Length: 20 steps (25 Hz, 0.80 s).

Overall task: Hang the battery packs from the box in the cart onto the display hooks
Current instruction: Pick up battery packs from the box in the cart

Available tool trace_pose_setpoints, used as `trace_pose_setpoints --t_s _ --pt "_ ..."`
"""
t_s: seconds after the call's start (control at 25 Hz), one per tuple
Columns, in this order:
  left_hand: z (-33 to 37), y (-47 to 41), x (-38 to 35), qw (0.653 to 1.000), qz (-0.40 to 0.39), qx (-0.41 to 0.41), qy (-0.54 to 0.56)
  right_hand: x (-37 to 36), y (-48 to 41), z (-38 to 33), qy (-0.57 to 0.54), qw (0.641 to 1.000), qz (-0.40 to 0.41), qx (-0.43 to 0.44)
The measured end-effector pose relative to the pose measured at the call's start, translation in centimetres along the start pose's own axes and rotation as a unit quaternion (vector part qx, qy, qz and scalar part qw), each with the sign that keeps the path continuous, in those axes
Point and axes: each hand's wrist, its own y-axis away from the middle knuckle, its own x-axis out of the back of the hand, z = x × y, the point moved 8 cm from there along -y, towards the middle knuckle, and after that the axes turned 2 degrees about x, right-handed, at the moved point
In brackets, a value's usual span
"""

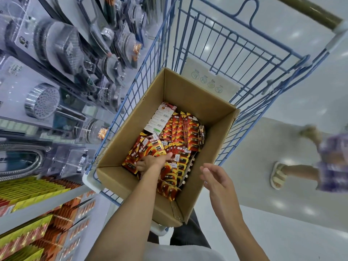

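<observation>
The left hand (150,162) reaches down into the box (199,102), its fingers (140,164) curled down among the packs (180,136) near the box's left wall. Whether they have closed on a pack cannot be told, since the hand covers what lies under it. The right hand (216,178) hovers above the box's near right rim, fingers loosely spread and holding nothing.

There is one box, brown cardboard and open-topped, standing in one blue wire cart (235,53). The packs inside are too many and too overlapped to count: dozens of red and orange cards with black batteries printed or blistered on them, some carrying small white price stickers. Toward the far side of the box a few white-backed cards (160,119) lie face down, showing barcodes. Along the right of the heap a row of packs stands on edge, showing small round battery ends.

Left of the box, shelves (43,102) hold boxed shower heads and hoses, blurred by motion. Below these, hooks carry rows of yellow and orange packs (37,191), also blurred and cut off by the frame edge. Right of the box, a passer-by's sandalled foot (278,176) crosses the pale floor, the rest mostly out of frame.
</observation>
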Motion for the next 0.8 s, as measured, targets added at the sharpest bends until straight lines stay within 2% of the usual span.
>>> trace_pose_setpoints --t_s 0.16,0.28,0.4,0.52,0.6,0.68,0.8 --pt "0.0 -3.3 -0.5 0.995 -0.038 0.049 0.074 0.5 0.0 0.0 -0.007 1.000 0.008 0.007" --pt "-0.2 -9.8 -2.9 0.995 -0.039 0.041 0.088 0.4 0.1 0.0 -0.004 1.000 0.002 0.007" --pt "0.1 -5.4 -0.7 0.994 -0.043 0.036 0.096 0.3 0.1 -0.1 -0.004 1.000 0.002 0.007" --pt "0.4 0.0 2.6 0.997 0.031 -0.018 0.074 0.4 0.1 -0.3 0.003 1.000 0.004 0.007" --pt "0.6 1.1 3.3 0.990 0.050 -0.084 0.106 0.2 0.1 -0.7 -0.002 1.000 0.002 0.008" --pt "0.9 1.6 3.7 0.980 0.029 -0.138 0.142 -0.2 0.0 -1.1 -0.007 1.000 -0.001 0.008" --pt "2.0 2.8 4.1 0.964 -0.058 -0.192 0.176 -0.8 -0.2 -1.4 -0.003 1.000 -0.008 0.006"
